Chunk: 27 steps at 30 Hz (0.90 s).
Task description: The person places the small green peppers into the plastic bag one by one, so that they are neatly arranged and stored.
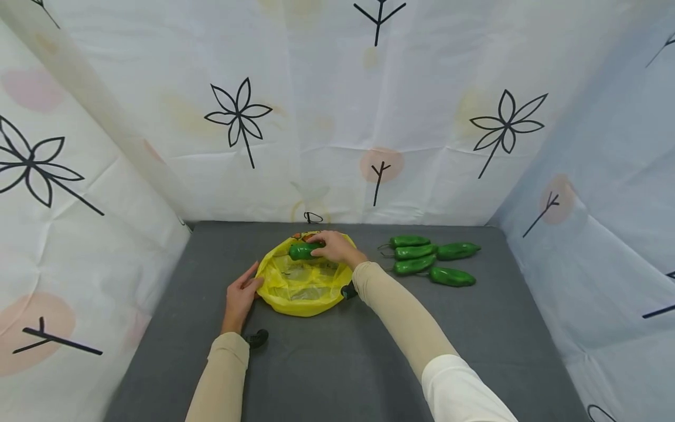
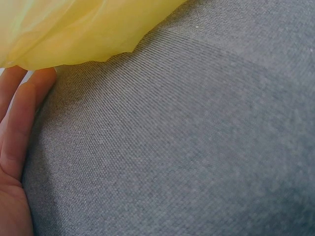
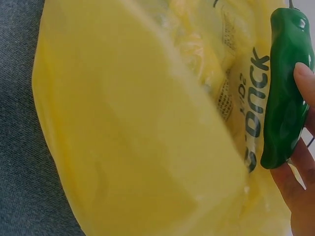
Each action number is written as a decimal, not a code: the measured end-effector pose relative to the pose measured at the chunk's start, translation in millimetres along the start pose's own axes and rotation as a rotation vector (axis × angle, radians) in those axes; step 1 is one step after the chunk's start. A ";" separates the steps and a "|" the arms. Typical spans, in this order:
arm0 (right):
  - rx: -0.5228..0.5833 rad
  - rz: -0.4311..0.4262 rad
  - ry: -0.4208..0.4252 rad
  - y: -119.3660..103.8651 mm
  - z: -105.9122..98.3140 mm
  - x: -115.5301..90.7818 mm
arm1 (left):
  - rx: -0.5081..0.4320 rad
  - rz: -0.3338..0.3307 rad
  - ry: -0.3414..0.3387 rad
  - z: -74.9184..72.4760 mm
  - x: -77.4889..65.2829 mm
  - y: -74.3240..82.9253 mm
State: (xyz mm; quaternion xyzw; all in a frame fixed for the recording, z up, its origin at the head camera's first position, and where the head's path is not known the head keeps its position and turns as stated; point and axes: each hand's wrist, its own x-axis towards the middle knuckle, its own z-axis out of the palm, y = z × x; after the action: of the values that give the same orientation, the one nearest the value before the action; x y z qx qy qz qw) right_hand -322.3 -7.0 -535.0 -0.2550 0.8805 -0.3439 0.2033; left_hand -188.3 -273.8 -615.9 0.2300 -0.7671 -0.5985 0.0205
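In the head view, a yellow plastic bag [image 1: 303,306] lies with its mouth spread wide and its rim turned outward. My right hand [image 1: 337,247] holds a green pepper [image 1: 302,251] over the far part of the bag's mouth. The right wrist view shows the thumb on one side of that pepper [image 3: 287,93] and fingers behind its lower end. At the bag's left side, my left hand [image 1: 241,298] touches the rim. Its fingers [image 2: 20,130] look fairly straight in the left wrist view, some tips hidden by the yellow plastic [image 2: 93,34].
Several green peppers [image 1: 415,251] lie grouped on the dark grey table [image 1: 337,363], right of the bag. White cloth walls [image 1: 327,105] with plant drawings stand behind and at both sides. Black printed lettering [image 3: 258,93] shows on the bag.
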 end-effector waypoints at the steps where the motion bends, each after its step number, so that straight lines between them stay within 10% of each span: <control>1: -0.004 0.003 -0.002 0.2 0.8 0.4 | -0.002 0.001 0.000 0.2 0.1 0.5; 27: -0.097 0.086 0.028 1.0 16.6 6.1 | 0.007 -0.006 -0.018 -1.8 -0.4 -0.2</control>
State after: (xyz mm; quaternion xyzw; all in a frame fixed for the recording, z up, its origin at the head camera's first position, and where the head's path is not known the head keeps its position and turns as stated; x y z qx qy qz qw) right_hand -318.5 -18.3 -548.1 -0.2218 0.9090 -0.2952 0.1932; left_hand -187.3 -275.3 -615.5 0.2267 -0.7688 -0.5978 0.0109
